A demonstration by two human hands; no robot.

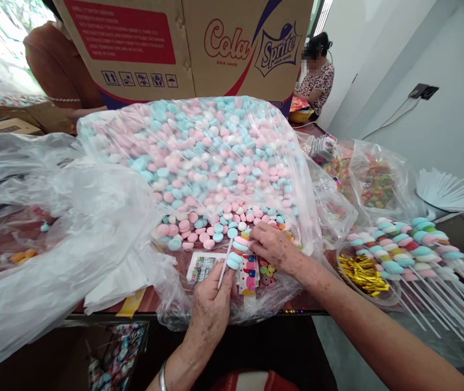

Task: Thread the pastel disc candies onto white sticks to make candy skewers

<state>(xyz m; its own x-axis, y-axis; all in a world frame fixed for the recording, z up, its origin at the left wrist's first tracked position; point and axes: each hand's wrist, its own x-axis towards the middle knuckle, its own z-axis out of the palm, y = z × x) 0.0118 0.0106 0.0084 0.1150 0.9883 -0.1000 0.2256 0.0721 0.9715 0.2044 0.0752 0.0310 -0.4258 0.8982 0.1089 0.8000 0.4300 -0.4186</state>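
My left hand (213, 301) is closed around a marshmallow skewer (237, 254), stacked with pink, white and blue marshmallows and coloured gummies. The same hand grips a thin white stick (225, 264) with a round blue marshmallow at its tip. Beside the skewer's upper end, my right hand (272, 245) has its fingers bent together; what they pinch, if anything, is hidden. Loose pink, blue and white marshmallows (193, 231) lie just beyond both hands, spilling from a large clear bag (215, 146). Gummy rings (267, 270) and a printed card (248, 277) lie below my right hand.
Finished marshmallow skewers (408, 247) lie at right, by a tub of gold twist ties (362, 274). White sticks (453, 191) and bagged gummies (378, 182) are behind. Crumpled plastic (72, 228) covers the left. A carton (232, 49) stands at back; two people (317, 76) sit beyond.
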